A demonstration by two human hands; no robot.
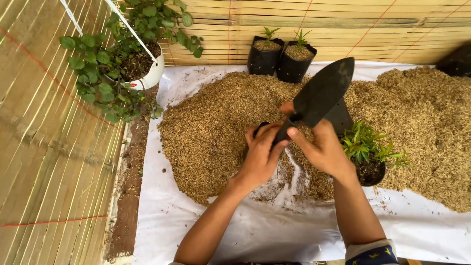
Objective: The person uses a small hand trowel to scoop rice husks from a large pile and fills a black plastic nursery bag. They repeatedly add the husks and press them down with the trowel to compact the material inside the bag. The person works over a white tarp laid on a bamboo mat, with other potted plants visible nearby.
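Two hands meet on one black trowel [321, 93], held above the heap of rice husk [221, 122] with its blade pointing up and away: the right hand [324, 149] has its fingers closed round the handle, the left hand [260, 154] curls loosely by a small black grow bag [258, 128]. The trowel looks light and stiff, best gripped at the handle. A leafy seedling bag [368, 157] sits just beside the right wrist on the white sheet [294, 230].

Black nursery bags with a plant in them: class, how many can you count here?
3. Two small seedling bags stand side by side at the bamboo wall. One leafy plant bag sits by the right hand. Others may be hidden behind the hands.
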